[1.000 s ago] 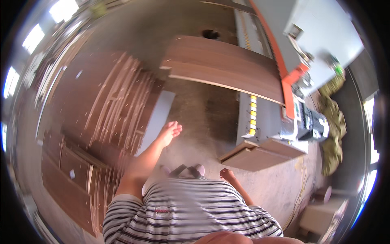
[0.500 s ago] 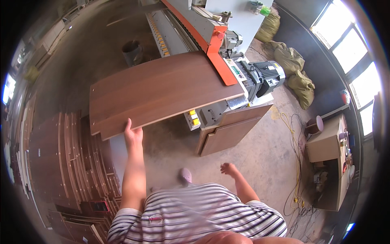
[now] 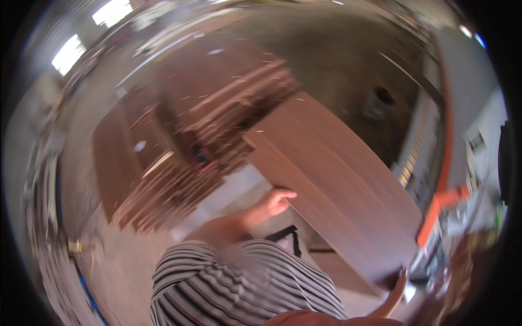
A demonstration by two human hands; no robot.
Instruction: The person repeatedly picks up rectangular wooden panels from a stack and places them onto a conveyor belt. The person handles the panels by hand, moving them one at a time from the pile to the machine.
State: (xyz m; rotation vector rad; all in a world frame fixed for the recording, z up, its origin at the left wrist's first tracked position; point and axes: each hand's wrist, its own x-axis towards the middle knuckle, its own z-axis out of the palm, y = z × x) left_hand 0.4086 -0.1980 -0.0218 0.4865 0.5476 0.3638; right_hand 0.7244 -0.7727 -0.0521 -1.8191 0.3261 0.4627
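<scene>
A large brown wood-grain board (image 3: 331,185) with a notched corner lies slantwise, its right end by the orange guard (image 3: 429,223) of a machine. My left hand (image 3: 278,201) grips its near long edge, thumb on top and the other fingers partly hidden at the edge. At the board's right end, my right hand (image 3: 401,282) is against the near corner. Blur hides how its fingers are set. Beneath the near edge, part of another brown panel (image 3: 342,271) shows.
Stacked brown panels (image 3: 217,81) stand to the left, with a dark and red object (image 3: 202,156) among them. A pale sheet (image 3: 228,190) lies between the stacks and my left arm. Beyond the board, a grey bin (image 3: 378,103) stands on the floor.
My view has swung left, bringing the panel stacks toward the middle and the machine to the right rim. My right hand has moved from hanging free to the board's right end.
</scene>
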